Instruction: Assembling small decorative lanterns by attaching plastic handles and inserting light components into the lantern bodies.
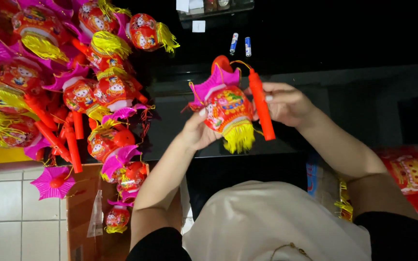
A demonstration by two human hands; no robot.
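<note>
A small red toy lantern (pixel 226 108) with a pink frilled top and a yellow fringe is held up over the dark tabletop (pixel 315 43). My left hand (pixel 195 130) grips the lantern's body from below and left. My right hand (pixel 286 102) holds the red stick handle (pixel 261 104), which hangs beside the lantern on a thin yellow cord. Both forearms reach up from the bottom of the view.
A big heap of similar red, pink and yellow lanterns (pixel 73 87) with red sticks fills the left side. Two small batteries (pixel 240 44) lie on the far tabletop. Red printed packaging (pixel 414 174) sits at the right. White floor tiles (pixel 6 212) show at lower left.
</note>
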